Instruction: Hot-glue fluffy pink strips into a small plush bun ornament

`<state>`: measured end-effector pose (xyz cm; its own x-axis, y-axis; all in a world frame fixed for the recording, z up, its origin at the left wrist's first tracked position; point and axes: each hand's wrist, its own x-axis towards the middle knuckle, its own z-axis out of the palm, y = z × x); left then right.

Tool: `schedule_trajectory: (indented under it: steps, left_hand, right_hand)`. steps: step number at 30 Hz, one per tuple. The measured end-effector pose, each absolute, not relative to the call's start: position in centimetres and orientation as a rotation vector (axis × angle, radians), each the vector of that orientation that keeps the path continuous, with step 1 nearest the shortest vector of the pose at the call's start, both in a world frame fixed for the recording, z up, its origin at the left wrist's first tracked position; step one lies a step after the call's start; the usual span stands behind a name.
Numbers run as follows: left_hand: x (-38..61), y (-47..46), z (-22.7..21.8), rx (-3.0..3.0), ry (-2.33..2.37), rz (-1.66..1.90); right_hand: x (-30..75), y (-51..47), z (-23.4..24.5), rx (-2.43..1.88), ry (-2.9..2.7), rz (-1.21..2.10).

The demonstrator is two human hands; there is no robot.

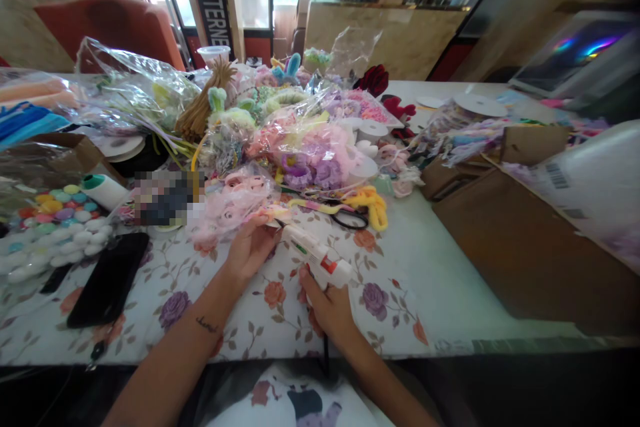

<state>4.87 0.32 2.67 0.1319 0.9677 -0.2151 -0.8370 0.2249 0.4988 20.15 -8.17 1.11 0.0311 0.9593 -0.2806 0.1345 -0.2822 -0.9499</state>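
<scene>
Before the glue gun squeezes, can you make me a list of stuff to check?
1. Right hand grips the glue gun firmly: ok, the fingers wrap its handle.
2. Nozzle meets the small piece at the left hand: ok, the tip sits right by the fingertips.
3. Left fingers are safely away from the hot tip: not ok, they are very close.
4. Cord hangs free: ok, it drops off the table edge below the hand.
5. Black phone is away from the glue: ok, it lies off to the left.
6. Glue stick loaded: cannot tell.
</scene>
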Motion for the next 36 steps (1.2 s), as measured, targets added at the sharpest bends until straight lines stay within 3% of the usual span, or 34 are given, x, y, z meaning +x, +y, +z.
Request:
schedule_trajectory:
  steps: [36]
  left_hand:
    - [4.92, 0.4, 2.8, 0.295, 0.568, 1.364]
  right_hand:
    - [19.9, -8.49, 1.46, -1.599, -1.046, 1.362]
